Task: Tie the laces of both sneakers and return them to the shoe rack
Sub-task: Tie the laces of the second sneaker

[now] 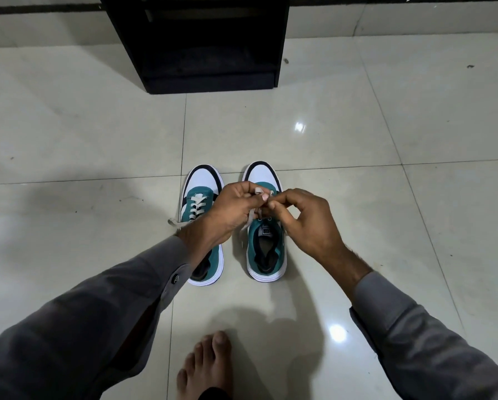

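Two teal, white and black sneakers stand side by side on the floor, toes pointing away from me. Over the right sneaker point(266, 249), my left hand point(230, 209) and my right hand point(302, 217) meet, each pinching part of its white lace point(258, 192). The lace runs down from my fingers to the eyelets. The left sneaker point(201, 194) is partly covered by my left wrist; a loose lace end point(174, 222) trails off its left side onto the tile.
A black shoe rack point(195, 44) stands against the wall straight ahead, its lower shelf dark. Glossy pale floor tiles point(386, 168) surround the shoes. My bare foot point(206, 368) rests on the floor just below them.
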